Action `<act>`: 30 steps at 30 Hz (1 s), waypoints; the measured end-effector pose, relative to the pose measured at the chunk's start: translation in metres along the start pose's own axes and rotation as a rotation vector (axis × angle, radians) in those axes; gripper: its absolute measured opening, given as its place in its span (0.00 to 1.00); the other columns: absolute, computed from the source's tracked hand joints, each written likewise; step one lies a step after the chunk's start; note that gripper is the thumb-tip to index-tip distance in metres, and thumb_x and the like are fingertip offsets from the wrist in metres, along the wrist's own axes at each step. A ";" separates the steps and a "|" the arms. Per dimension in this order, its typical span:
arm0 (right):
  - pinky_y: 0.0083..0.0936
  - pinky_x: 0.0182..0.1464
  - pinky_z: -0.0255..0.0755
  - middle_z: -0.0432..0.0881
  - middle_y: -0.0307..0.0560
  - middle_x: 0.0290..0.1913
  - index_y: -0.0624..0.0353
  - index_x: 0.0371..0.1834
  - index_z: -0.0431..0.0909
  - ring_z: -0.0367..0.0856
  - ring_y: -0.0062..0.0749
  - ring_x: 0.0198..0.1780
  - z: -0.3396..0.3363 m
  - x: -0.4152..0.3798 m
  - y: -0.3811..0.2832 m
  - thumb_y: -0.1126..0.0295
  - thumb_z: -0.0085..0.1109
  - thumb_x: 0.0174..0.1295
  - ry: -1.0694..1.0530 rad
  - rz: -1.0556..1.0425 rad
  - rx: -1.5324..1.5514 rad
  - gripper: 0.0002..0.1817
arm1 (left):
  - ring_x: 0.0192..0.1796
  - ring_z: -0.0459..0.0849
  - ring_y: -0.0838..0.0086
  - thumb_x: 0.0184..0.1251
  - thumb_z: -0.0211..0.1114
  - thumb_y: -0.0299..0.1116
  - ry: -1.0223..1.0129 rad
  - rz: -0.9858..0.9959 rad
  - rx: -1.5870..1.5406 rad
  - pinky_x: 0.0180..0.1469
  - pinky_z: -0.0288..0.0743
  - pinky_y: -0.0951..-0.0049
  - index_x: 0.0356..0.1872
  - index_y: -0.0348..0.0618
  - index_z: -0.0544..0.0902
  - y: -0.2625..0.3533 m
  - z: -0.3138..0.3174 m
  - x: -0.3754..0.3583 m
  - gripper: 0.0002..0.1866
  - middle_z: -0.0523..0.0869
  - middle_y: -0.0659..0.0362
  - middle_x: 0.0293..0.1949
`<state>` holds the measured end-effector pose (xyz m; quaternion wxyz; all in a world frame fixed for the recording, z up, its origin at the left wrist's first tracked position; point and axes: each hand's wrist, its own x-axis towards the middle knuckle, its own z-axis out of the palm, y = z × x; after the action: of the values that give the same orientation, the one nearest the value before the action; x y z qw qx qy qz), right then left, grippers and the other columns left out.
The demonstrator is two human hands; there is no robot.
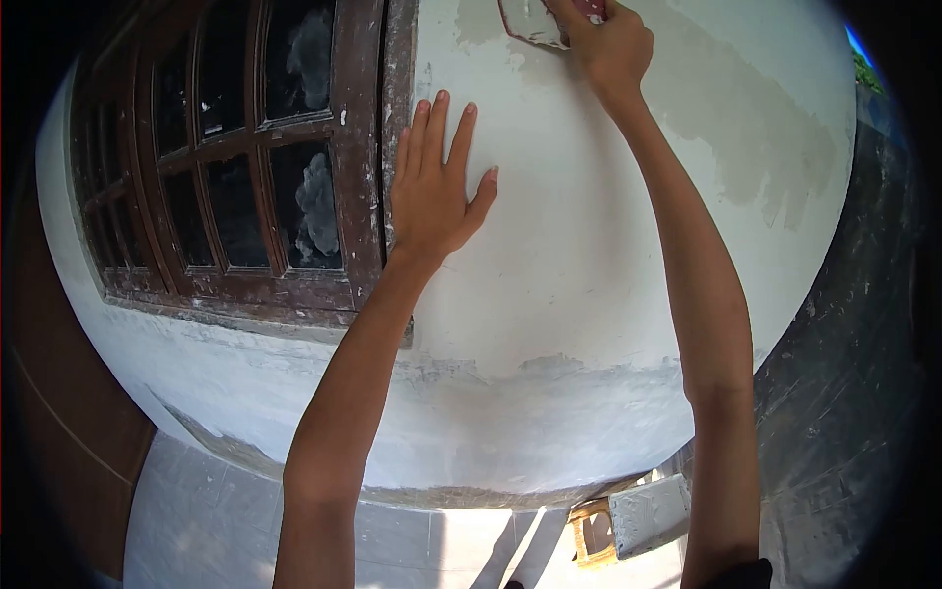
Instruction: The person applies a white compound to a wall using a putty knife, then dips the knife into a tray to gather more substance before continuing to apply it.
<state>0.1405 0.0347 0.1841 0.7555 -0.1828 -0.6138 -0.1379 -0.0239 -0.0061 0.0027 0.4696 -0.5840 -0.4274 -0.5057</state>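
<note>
My left hand (435, 196) lies flat on the white wall (530, 285), fingers spread, beside the edge of the brown window frame. It holds nothing. Higher up and to the right, my right hand (610, 47) is closed around a red scraper (535, 22) smeared with white material, held against the wall at the top edge of the view. Part of the scraper is cut off by the frame and covered by my fingers. Greyish damp-looking patches (746, 128) show on the wall to the right of my right forearm.
A brown wooden window (235, 280) with dark panes fills the upper left. Below the wall is a grey tiled floor (196, 510). A whitish, caked block-like object (650, 512) and a yellow-brown frame-like object (593, 535) stand at the wall's foot, near my right arm.
</note>
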 end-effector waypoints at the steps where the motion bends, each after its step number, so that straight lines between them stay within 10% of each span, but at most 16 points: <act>1: 0.32 0.32 0.75 0.86 0.52 0.23 0.65 0.35 0.89 0.85 0.35 0.25 -0.011 0.004 0.005 0.48 0.69 0.61 -0.011 0.066 -0.027 0.25 | 0.81 0.54 0.49 0.66 0.64 0.41 0.012 0.005 0.000 0.79 0.50 0.46 0.78 0.47 0.64 0.000 0.001 0.000 0.38 0.57 0.47 0.80; 8: 0.30 0.33 0.75 0.87 0.48 0.26 0.66 0.34 0.88 0.84 0.31 0.26 -0.068 0.037 0.057 0.50 0.69 0.62 0.428 0.242 -0.093 0.24 | 0.81 0.54 0.49 0.67 0.64 0.41 0.020 0.006 0.001 0.79 0.51 0.46 0.78 0.48 0.64 0.003 0.003 0.000 0.38 0.57 0.47 0.80; 14: 0.25 0.33 0.74 0.87 0.45 0.28 0.67 0.40 0.89 0.81 0.22 0.30 -0.021 0.018 -0.011 0.51 0.71 0.63 -0.295 0.136 0.242 0.24 | 0.81 0.53 0.47 0.67 0.63 0.40 0.003 -0.004 -0.001 0.79 0.51 0.46 0.78 0.47 0.64 0.002 0.001 0.000 0.37 0.57 0.46 0.80; 18: 0.32 0.37 0.77 0.89 0.54 0.31 0.68 0.43 0.89 0.84 0.30 0.32 0.014 0.013 -0.010 0.48 0.70 0.61 -0.332 -0.233 0.115 0.28 | 0.81 0.54 0.47 0.67 0.63 0.39 -0.002 0.003 0.002 0.79 0.51 0.45 0.77 0.46 0.64 0.002 -0.001 0.000 0.37 0.56 0.46 0.80; 23: 0.35 0.37 0.78 0.88 0.55 0.27 0.67 0.37 0.89 0.87 0.42 0.29 -0.027 0.038 0.021 0.44 0.68 0.60 0.059 0.060 -0.141 0.29 | 0.81 0.55 0.48 0.67 0.63 0.38 -0.011 0.000 -0.003 0.78 0.52 0.46 0.77 0.45 0.65 0.001 -0.001 0.000 0.37 0.57 0.45 0.79; 30: 0.31 0.33 0.75 0.86 0.49 0.25 0.66 0.35 0.88 0.83 0.32 0.26 -0.059 0.027 0.022 0.53 0.68 0.64 0.366 0.185 -0.110 0.22 | 0.81 0.55 0.50 0.67 0.63 0.38 -0.001 -0.020 0.006 0.78 0.52 0.46 0.77 0.46 0.65 0.005 -0.001 0.000 0.37 0.57 0.46 0.80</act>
<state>0.2076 0.0282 0.1971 0.8527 -0.2512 -0.4385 -0.1322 -0.0193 -0.0079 0.0025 0.4658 -0.5786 -0.4351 -0.5088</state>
